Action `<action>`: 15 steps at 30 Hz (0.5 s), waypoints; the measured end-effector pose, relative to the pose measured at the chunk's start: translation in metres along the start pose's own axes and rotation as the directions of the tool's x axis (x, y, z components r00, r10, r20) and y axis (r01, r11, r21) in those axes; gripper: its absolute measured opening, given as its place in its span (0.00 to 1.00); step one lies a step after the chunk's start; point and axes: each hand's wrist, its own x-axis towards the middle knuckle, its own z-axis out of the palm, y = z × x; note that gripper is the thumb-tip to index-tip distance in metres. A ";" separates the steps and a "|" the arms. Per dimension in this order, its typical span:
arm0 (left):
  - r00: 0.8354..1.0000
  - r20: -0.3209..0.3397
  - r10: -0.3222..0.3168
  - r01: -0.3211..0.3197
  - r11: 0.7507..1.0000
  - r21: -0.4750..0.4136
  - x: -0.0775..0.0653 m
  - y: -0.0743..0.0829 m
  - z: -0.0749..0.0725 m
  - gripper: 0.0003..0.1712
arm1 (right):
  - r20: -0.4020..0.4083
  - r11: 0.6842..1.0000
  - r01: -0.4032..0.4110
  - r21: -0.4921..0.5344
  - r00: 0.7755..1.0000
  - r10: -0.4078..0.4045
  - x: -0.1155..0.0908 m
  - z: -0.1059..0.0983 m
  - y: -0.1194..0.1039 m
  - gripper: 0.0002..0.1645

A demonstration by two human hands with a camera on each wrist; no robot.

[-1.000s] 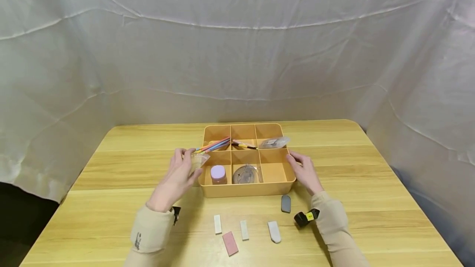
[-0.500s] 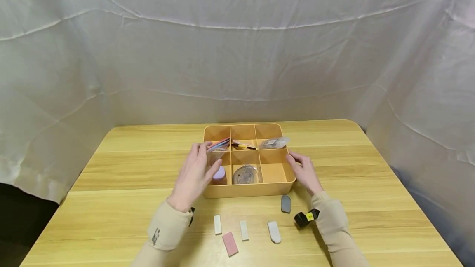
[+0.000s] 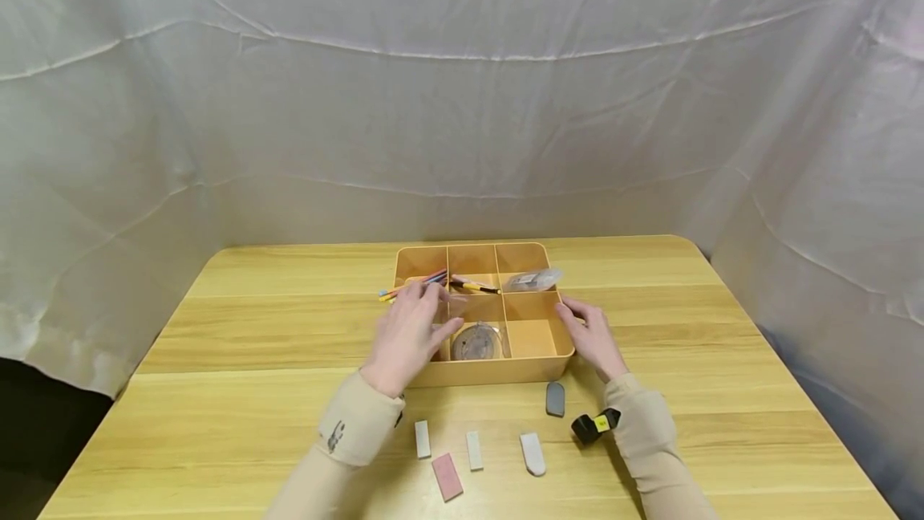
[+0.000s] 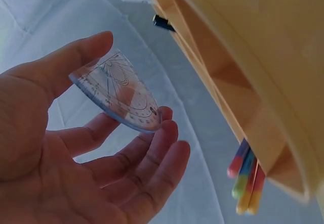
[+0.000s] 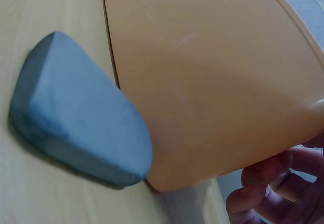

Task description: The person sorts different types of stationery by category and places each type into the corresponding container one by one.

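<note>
My left hand (image 3: 407, 335) is over the front left part of an orange divided organizer box (image 3: 491, 373). Between thumb and fingers it holds a clear protractor (image 4: 121, 90) with printed angle lines, curved edge toward the palm in the left wrist view. The lilac-lidded jar in the front left compartment is hidden behind this hand. At the box's right side, my right hand (image 3: 593, 339) grips the wall, thumb at the rim and fingers outside. Colored pens (image 4: 245, 181) stick out past the box's left side. A round clear container (image 3: 476, 342) lies in the front middle compartment.
A yellow-black pen (image 3: 476, 286) and a clear plastic packet (image 3: 532, 279) lie in the back compartments. Before the box are a dark grey eraser-like block (image 3: 555, 399), a pink block (image 3: 447, 477) and several pale blocks (image 3: 532, 454). A grey curtain (image 3: 462, 119) surrounds the table.
My left hand has moved rightward with the protractor, from the box's left edge to above its front left compartments, now covering the jar. My right hand has stayed at the box's right side.
</note>
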 end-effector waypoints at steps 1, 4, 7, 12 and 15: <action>1.000 0.011 0.003 -0.003 1.000 0.001 0.001 0.001 0.002 0.18 | 0.001 1.000 -0.003 0.001 1.000 0.003 0.000 0.000 0.000 0.25; 0.999 0.028 0.022 -0.023 1.000 0.018 0.004 0.004 0.010 0.19 | 0.003 1.000 -0.012 0.001 1.000 0.012 0.000 0.000 0.000 0.25; 0.999 0.040 0.026 -0.028 0.998 0.049 0.007 0.008 0.017 0.18 | 0.006 1.000 -0.021 -0.001 1.000 0.021 0.000 0.000 -0.001 0.26; 0.998 0.066 0.025 -0.035 0.988 0.149 0.011 0.012 0.027 0.20 | 0.012 1.000 -0.015 -0.007 1.000 0.015 0.001 0.001 -0.001 0.27; 0.996 0.088 0.030 -0.047 0.981 0.190 0.014 0.014 0.033 0.21 | 0.010 1.000 -0.016 -0.005 1.000 0.016 0.001 0.001 -0.001 0.26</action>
